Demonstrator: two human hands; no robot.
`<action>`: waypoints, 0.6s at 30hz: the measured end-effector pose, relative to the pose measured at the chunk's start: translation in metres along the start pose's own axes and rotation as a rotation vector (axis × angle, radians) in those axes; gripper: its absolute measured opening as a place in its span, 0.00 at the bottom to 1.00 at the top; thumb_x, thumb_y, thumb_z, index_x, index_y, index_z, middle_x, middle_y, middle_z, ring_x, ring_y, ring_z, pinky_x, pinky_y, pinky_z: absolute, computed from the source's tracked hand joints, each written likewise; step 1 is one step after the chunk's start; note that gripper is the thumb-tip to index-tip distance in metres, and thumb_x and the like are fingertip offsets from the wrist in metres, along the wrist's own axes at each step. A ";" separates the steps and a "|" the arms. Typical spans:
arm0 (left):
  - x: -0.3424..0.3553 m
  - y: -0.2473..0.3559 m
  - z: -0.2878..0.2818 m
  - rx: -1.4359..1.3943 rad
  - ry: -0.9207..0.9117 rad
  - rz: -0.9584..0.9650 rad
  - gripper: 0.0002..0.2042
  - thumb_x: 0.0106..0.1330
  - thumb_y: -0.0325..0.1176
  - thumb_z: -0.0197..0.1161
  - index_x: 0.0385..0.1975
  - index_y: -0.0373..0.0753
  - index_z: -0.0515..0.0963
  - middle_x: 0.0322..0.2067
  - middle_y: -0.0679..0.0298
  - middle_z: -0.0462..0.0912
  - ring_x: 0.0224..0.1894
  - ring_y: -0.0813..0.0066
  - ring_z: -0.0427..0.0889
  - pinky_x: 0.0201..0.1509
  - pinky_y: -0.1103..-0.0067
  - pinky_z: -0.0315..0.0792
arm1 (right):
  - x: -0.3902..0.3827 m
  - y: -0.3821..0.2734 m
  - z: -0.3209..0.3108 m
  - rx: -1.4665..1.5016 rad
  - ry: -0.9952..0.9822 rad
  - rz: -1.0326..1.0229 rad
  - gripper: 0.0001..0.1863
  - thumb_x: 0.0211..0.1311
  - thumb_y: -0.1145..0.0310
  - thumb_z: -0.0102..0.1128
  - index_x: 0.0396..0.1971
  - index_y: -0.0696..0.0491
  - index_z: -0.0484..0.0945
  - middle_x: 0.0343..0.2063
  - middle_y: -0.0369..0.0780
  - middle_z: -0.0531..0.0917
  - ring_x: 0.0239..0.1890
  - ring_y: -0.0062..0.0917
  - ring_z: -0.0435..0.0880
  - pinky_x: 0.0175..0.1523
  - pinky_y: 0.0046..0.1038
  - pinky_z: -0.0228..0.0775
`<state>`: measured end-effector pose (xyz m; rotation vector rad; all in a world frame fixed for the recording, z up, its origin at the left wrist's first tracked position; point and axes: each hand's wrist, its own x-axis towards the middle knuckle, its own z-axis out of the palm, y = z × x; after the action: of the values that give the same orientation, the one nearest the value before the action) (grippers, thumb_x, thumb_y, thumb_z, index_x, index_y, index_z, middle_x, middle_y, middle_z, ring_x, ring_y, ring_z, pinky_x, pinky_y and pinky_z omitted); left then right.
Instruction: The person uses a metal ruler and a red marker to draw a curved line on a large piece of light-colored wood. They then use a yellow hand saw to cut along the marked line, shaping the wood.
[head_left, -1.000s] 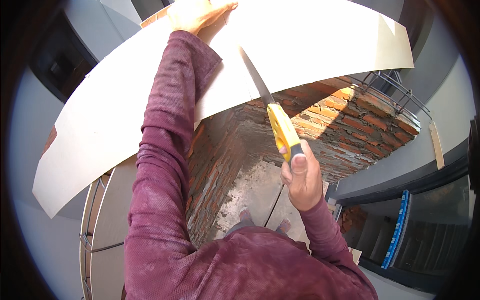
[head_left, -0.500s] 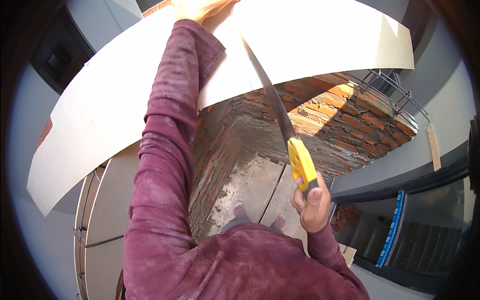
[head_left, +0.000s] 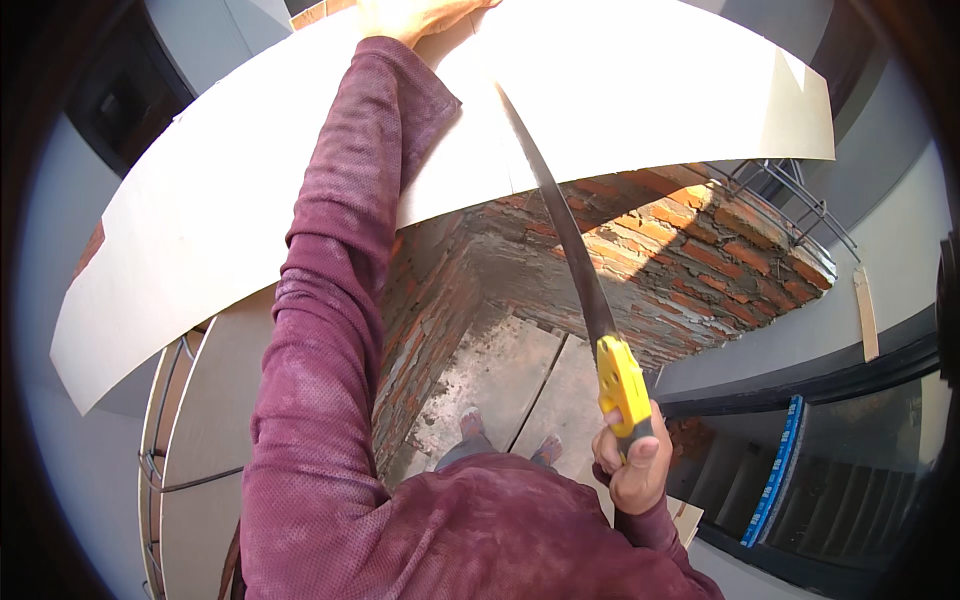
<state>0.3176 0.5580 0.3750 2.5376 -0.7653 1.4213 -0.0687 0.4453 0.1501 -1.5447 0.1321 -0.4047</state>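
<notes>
My left hand (head_left: 415, 15) presses flat on the pale board (head_left: 640, 90) lying over the brick wall (head_left: 700, 250). My right hand (head_left: 632, 462) grips the yellow-handled saw (head_left: 580, 260), its blade crossing the board's near edge between both hands.

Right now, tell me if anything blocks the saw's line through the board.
Nothing visible does. The saw sits in its cut in the board, gripped by the right hand; the left hand presses the board beside the cut.
</notes>
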 end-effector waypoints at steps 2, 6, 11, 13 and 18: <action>0.006 0.006 -0.001 -0.010 0.012 0.012 0.09 0.59 0.42 0.60 0.26 0.46 0.82 0.26 0.59 0.81 0.29 0.61 0.82 0.31 0.68 0.75 | -0.021 -0.006 -0.007 -0.014 0.044 0.050 0.39 0.70 0.33 0.34 0.39 0.60 0.71 0.12 0.30 0.65 0.14 0.12 0.62 0.21 0.20 0.52; -0.002 -0.001 0.001 0.019 0.013 0.012 0.09 0.59 0.42 0.60 0.26 0.46 0.82 0.26 0.59 0.81 0.29 0.61 0.82 0.31 0.68 0.75 | 0.099 -0.012 0.025 -0.065 -0.068 -0.135 0.31 0.75 0.41 0.34 0.38 0.58 0.71 0.11 0.30 0.65 0.14 0.14 0.61 0.21 0.22 0.53; -0.005 -0.013 0.004 0.034 0.010 -0.009 0.08 0.59 0.41 0.60 0.25 0.46 0.82 0.26 0.60 0.81 0.28 0.62 0.82 0.31 0.68 0.75 | 0.110 -0.008 0.040 0.001 -0.114 -0.154 0.30 0.76 0.42 0.36 0.41 0.59 0.70 0.13 0.30 0.63 0.14 0.14 0.61 0.22 0.22 0.53; -0.004 -0.008 0.003 0.020 0.011 -0.011 0.08 0.59 0.41 0.60 0.25 0.46 0.81 0.26 0.60 0.81 0.28 0.62 0.82 0.31 0.68 0.75 | 0.037 0.006 0.011 0.000 -0.061 -0.022 0.36 0.72 0.36 0.36 0.42 0.61 0.70 0.13 0.30 0.64 0.14 0.13 0.61 0.22 0.20 0.51; 0.001 0.001 0.007 0.005 0.023 0.010 0.08 0.59 0.41 0.60 0.25 0.46 0.81 0.25 0.60 0.80 0.28 0.62 0.81 0.30 0.68 0.75 | 0.040 -0.014 0.000 -0.025 -0.042 -0.002 0.38 0.71 0.35 0.35 0.43 0.62 0.70 0.13 0.29 0.64 0.14 0.11 0.60 0.22 0.18 0.50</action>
<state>0.3228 0.5540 0.3722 2.5204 -0.7726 1.4545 -0.0338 0.4327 0.1707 -1.5768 0.1030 -0.3734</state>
